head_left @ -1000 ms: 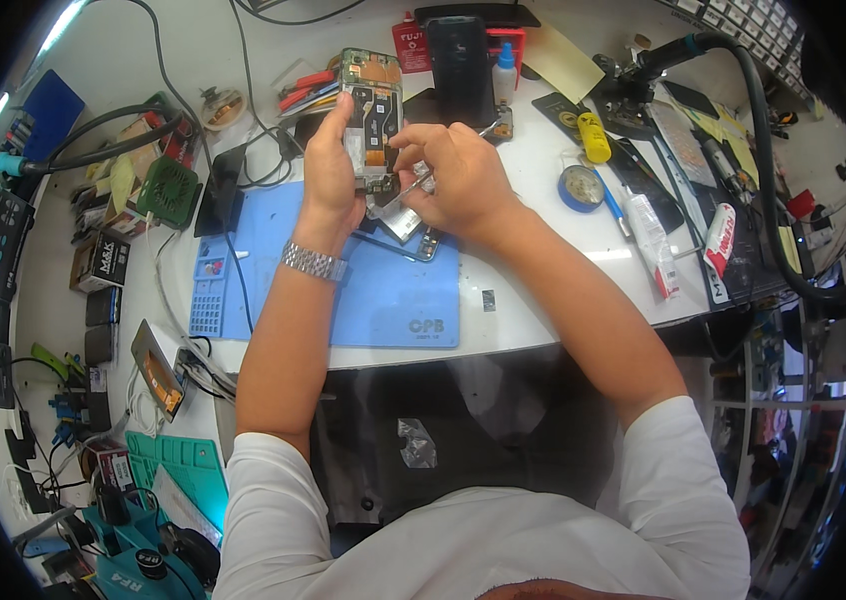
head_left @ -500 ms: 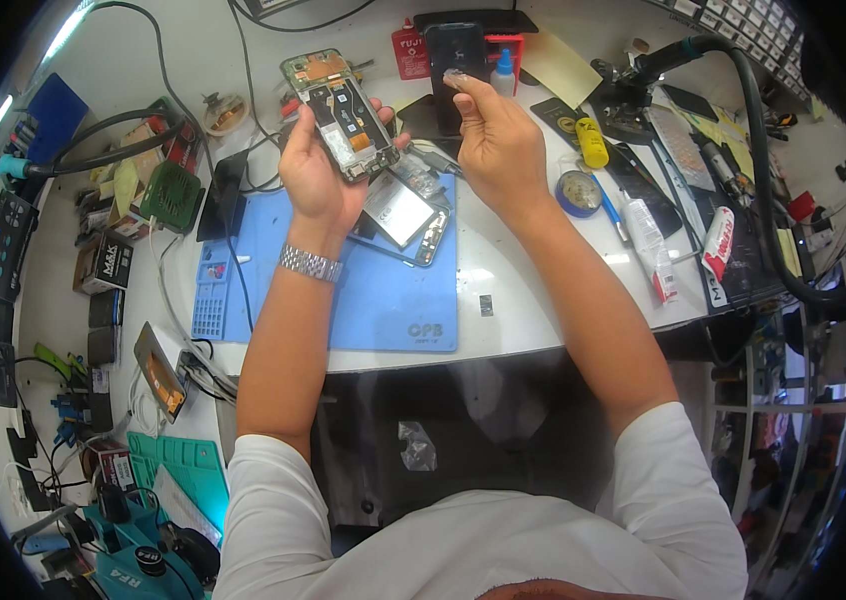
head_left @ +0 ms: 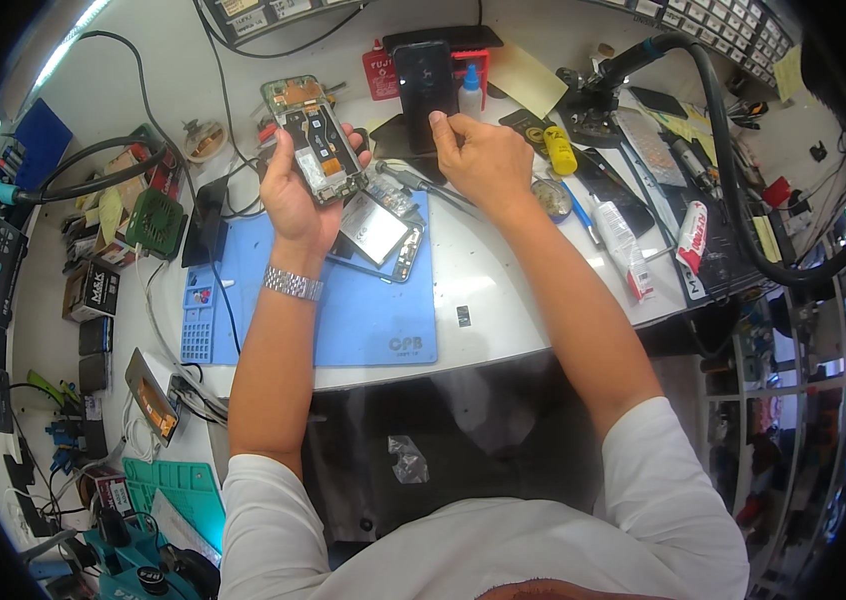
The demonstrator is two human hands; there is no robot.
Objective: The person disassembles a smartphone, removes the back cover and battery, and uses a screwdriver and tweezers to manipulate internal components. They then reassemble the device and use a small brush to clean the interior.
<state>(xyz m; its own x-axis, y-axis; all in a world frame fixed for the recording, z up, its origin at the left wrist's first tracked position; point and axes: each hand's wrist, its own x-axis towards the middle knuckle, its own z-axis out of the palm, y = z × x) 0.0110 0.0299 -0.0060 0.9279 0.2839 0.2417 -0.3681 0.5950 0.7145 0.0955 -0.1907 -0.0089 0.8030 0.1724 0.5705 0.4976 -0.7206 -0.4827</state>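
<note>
We see lettering on the red container point(head_left: 380, 75) beyond the right grip point(head_left: 488, 165) and on the red-and-white tube point(head_left: 691, 237) out to its right; darker print marks the near right corner of the blue mat point(head_left: 368, 318), below the left grip point(head_left: 295, 205). Small white labels sit inside the opened phone point(head_left: 323, 140), their marks too tiny for us to read. The left palm hides the phone's underside, and that phone partly covers a blue-edged phone frame point(head_left: 409, 260) with a pale rectangular block point(head_left: 375, 228) on it, just below and right of the left grip. Our left grip is closed around the opened phone, thumb along one edge and fingertips showing past the other, the phone's far end tilted left. Our right grip is curled, thumb and forefinger close together, in front of an upright dark phone point(head_left: 425, 90); whether it pinches anything, we cannot tell.
</note>
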